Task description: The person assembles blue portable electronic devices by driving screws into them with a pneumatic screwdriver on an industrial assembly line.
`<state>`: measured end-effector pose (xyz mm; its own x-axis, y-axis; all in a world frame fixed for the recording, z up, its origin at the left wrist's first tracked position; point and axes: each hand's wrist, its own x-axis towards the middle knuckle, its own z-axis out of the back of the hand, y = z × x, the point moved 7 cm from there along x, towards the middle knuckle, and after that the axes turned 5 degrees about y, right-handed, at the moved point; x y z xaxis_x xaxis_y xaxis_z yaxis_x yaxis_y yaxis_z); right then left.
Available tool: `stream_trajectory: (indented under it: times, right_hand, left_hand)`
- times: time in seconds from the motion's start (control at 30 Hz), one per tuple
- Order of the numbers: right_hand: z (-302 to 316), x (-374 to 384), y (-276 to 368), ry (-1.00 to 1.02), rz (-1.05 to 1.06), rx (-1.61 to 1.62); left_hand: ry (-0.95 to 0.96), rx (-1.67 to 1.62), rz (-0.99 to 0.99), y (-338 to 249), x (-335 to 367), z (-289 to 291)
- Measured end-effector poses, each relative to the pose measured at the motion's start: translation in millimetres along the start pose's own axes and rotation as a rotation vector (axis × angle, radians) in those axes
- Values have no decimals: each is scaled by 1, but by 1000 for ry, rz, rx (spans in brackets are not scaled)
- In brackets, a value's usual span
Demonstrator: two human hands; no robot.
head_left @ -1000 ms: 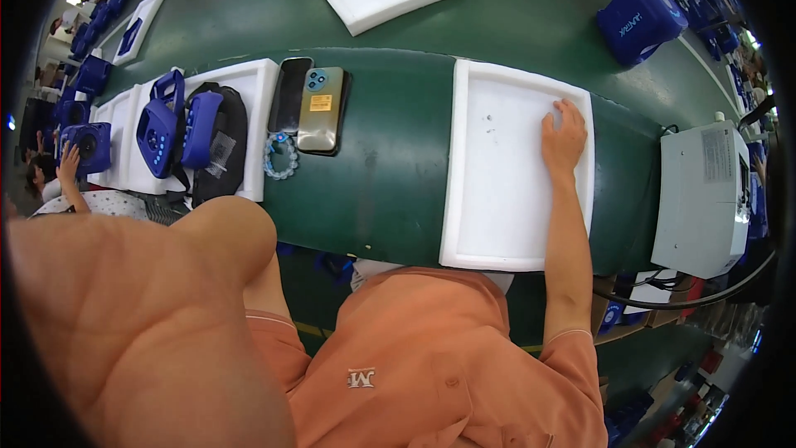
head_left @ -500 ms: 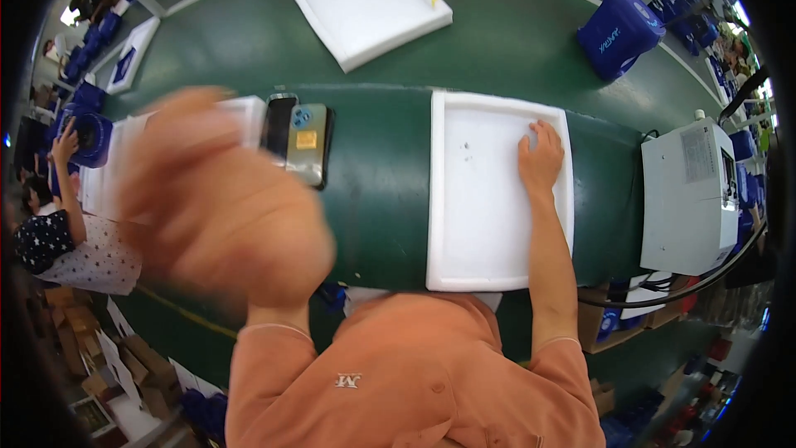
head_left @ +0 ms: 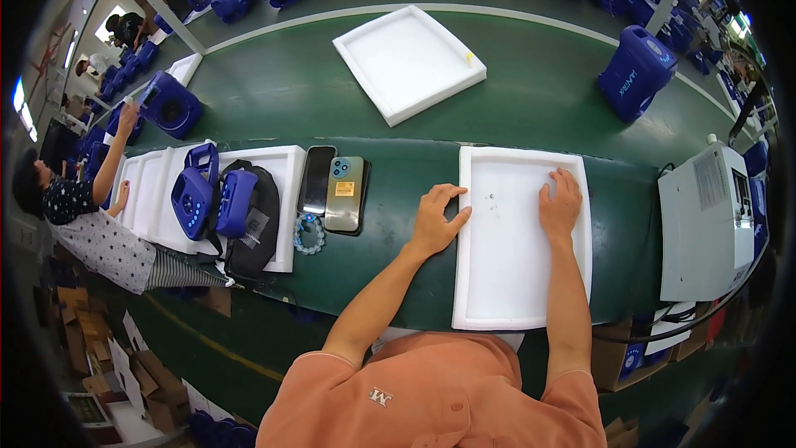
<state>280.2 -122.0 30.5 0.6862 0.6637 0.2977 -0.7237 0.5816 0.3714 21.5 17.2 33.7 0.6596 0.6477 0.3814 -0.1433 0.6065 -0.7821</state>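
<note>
White foam makes the tray (head_left: 514,282) that lies on the green table (head_left: 282,91) right in front of the person. Both hands are on it. The left hand (head_left: 437,220) sits at the tray's 9 o'clock edge, with the fingers (head_left: 446,192) curled over the rim and the thumb lying along the side. It is a loose hold, not a tight pinch. The right hand (head_left: 561,206) lies flat and open on the tray near 1 o'clock, pressing down and holding nothing. A few tiny dark bits (head_left: 491,197) lie on the foam between the two hands; they are too small to tell what they are.

At 9 o'clock from the tray, well apart, lie two phones (head_left: 333,187) side by side, with a bead ring (head_left: 308,234) just below them. Farther that way is a black bag (head_left: 249,232) with blue parts (head_left: 207,195) on more foam. A grey box (head_left: 705,220) stands at 3 o'clock. A second tray (head_left: 408,62) lies at 11 o'clock.

I think the person is just setting the tray straight. A next move would need both hands to hold the sides so the light foam does not bend.
</note>
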Motion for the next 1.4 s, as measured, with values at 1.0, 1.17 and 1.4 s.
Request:
stream_trajectory:
  times: [1.0,1.17,1.4]
  right_hand:
    - [3,-5,3,-70,28,32]
    - [5,-3,4,-101,60,44]
    - [7,-1,6,-89,48,38]
  left_hand:
    - [250,-44,-81,4,7,-12]
    - [244,-175,-64,8,7,-7]
    - [235,-124,-112,8,5,-10]
